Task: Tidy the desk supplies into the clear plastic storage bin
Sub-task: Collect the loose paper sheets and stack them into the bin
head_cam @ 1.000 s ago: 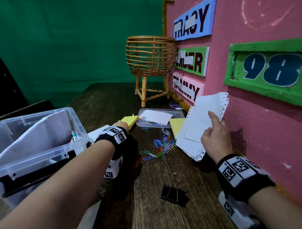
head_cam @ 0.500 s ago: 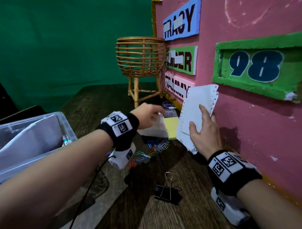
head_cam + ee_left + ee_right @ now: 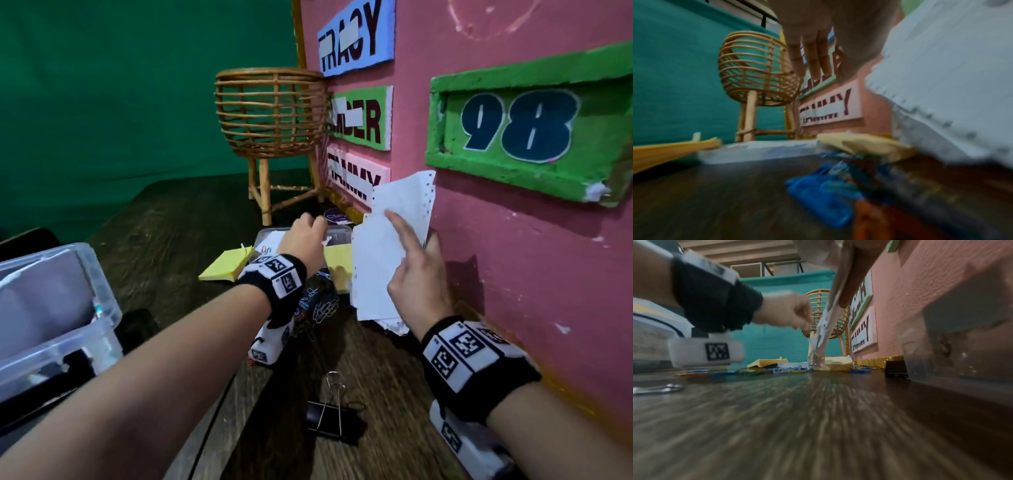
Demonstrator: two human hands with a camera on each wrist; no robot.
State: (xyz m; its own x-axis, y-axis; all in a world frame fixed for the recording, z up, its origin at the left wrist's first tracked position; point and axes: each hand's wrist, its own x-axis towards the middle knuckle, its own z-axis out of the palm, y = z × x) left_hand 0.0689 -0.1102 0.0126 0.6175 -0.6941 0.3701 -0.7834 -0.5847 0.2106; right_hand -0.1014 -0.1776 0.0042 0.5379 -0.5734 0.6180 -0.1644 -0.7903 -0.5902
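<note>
My right hand [image 3: 411, 231] grips a stack of white perforated paper [image 3: 376, 270], held upright on the desk close to the pink wall. My left hand [image 3: 310, 222] hovers over a small clear tray [image 3: 342, 230] holding a white slip; its fingers [image 3: 813, 65] are straight and hold nothing. A yellow sticky pad [image 3: 224, 265] lies left of the tray, and a second yellow pad [image 3: 337, 262] lies beside the paper. Coloured paper clips [image 3: 322, 308] are scattered under my left wrist. The clear storage bin [image 3: 68, 342] stands at the left, with a pen inside.
A black binder clip [image 3: 325, 419] lies on the dark wooden desk near me. A rattan basket on legs [image 3: 270, 116] stands at the back by the pink wall [image 3: 513, 274] with its name signs. A green backdrop hangs behind.
My left hand let go of the yellow sticky pad, which now lies left of the tray, and moved right over the tray. My right hand tipped the paper stack more upright.
</note>
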